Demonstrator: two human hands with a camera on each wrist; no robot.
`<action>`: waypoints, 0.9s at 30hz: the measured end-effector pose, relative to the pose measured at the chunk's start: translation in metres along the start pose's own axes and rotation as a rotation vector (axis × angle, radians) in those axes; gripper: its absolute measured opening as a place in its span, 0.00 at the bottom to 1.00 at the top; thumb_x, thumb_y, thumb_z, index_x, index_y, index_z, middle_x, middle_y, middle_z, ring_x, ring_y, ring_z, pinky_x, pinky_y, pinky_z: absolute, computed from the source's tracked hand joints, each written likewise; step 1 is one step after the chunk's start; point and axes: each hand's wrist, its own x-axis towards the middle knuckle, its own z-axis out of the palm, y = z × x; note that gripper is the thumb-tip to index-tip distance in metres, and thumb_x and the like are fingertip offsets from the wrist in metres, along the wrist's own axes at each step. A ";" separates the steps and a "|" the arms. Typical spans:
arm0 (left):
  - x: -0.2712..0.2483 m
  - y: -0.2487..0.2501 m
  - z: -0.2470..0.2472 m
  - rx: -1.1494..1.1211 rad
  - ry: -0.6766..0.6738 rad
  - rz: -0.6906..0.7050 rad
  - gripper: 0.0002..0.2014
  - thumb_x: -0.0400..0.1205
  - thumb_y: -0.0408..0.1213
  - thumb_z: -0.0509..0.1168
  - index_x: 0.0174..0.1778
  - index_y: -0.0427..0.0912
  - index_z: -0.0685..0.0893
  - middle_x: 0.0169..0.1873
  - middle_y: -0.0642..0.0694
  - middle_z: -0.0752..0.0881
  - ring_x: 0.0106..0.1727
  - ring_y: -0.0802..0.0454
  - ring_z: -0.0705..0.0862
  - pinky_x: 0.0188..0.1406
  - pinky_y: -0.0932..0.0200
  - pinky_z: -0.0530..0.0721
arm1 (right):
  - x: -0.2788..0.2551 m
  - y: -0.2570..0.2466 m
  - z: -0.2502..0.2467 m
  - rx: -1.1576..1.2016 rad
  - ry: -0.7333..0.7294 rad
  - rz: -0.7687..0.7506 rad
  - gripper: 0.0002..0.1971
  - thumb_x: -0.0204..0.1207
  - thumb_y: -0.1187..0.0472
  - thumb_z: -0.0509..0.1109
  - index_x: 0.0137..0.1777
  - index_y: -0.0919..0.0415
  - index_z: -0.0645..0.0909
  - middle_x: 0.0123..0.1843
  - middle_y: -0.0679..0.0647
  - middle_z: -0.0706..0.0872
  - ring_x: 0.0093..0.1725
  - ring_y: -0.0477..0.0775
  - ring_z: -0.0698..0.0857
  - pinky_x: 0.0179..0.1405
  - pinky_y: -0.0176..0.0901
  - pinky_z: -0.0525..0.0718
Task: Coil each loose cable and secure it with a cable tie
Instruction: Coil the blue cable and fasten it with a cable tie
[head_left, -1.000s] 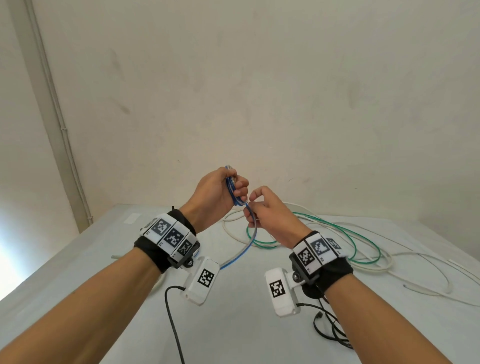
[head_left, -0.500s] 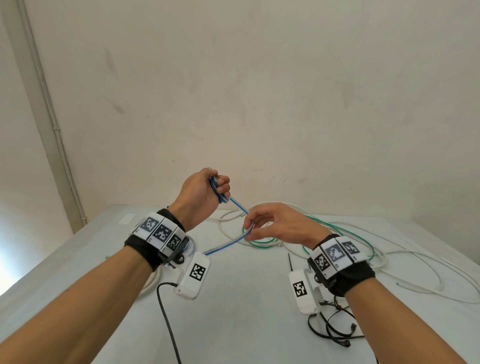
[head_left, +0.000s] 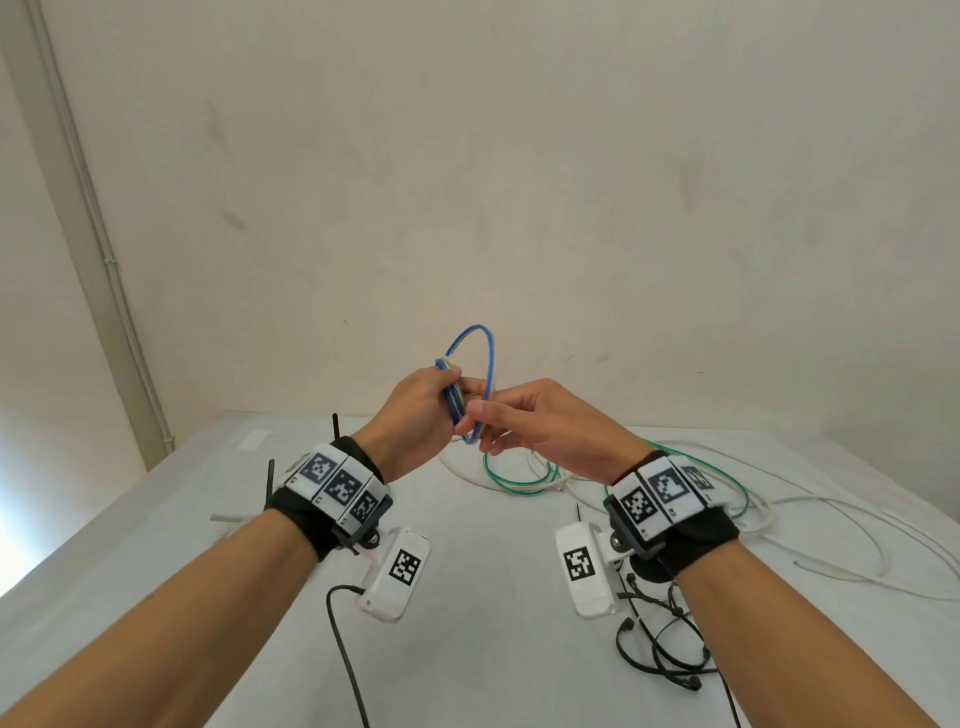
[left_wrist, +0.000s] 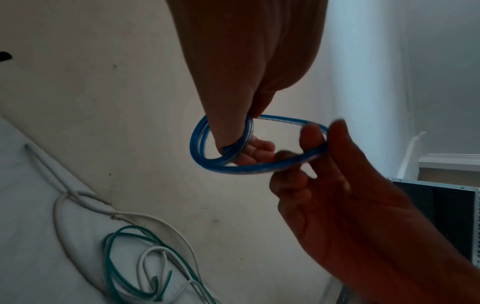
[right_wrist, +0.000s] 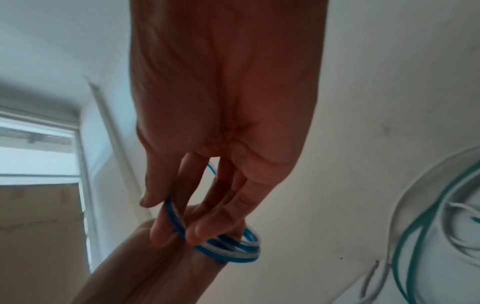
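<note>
1. Head view: both hands are raised above the desk (head_left: 467, 649), close together in front of the plain wall (head_left: 519, 182). The left hand (head_left: 415, 410) has its fingers curled round a small coil of blue cable (head_left: 488, 358), whose loop stands up above the knuckles. The right hand (head_left: 545, 421) meets it from the right, fingertips on the loop. Beyond and below the hands, a green cable (head_left: 511, 483) and a white cable (head_left: 831, 506) lie loosely tangled on the desk, running out to the right of the right wrist. Thin black leads (head_left: 660, 660) lie under the right forearm, and another black lead (head_left: 343, 649) runs under the left. Black cable ties (head_left: 335, 427) poke up just beyond the left wrist.

2. Left wrist view: the left hand (left_wrist: 246, 72) grips several turns of the blue cable (left_wrist: 233, 169) bunched in its closed fingers. The right hand (left_wrist: 350, 205) reaches in from the lower right, pinching the far side of the loop between thumb and fingertips. Below left of the hands, the green cable (left_wrist: 114, 263) and white cable (left_wrist: 67, 185) lie on the desk.

3. Right wrist view: the right hand (right_wrist: 223, 113) points down, fingertips closed on the blue cable (right_wrist: 233, 248), which wraps the left hand (right_wrist: 155, 267) below. The right hand's palm hides much of the coil. To the right lies the green cable (right_wrist: 405, 242); to the left, a window (right_wrist: 39, 154).
</note>
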 end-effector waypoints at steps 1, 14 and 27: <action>0.001 -0.002 -0.001 0.029 -0.013 -0.004 0.18 0.93 0.33 0.49 0.43 0.30 0.79 0.37 0.36 0.87 0.38 0.43 0.86 0.45 0.49 0.86 | 0.002 -0.003 0.001 -0.033 -0.007 -0.014 0.14 0.87 0.58 0.70 0.56 0.69 0.92 0.49 0.69 0.89 0.46 0.52 0.86 0.50 0.38 0.86; -0.010 -0.008 0.010 0.195 -0.204 -0.143 0.11 0.92 0.36 0.47 0.48 0.41 0.72 0.27 0.46 0.68 0.26 0.51 0.61 0.29 0.58 0.66 | 0.014 -0.008 -0.002 -0.128 0.309 -0.053 0.16 0.84 0.54 0.75 0.43 0.69 0.88 0.25 0.46 0.75 0.26 0.45 0.70 0.26 0.32 0.69; -0.016 -0.001 0.017 0.263 -0.279 -0.169 0.17 0.94 0.45 0.51 0.38 0.47 0.69 0.27 0.48 0.57 0.26 0.52 0.52 0.28 0.56 0.53 | 0.014 0.006 -0.006 -0.052 0.499 0.113 0.18 0.77 0.45 0.79 0.34 0.55 0.81 0.26 0.43 0.76 0.28 0.45 0.73 0.32 0.42 0.72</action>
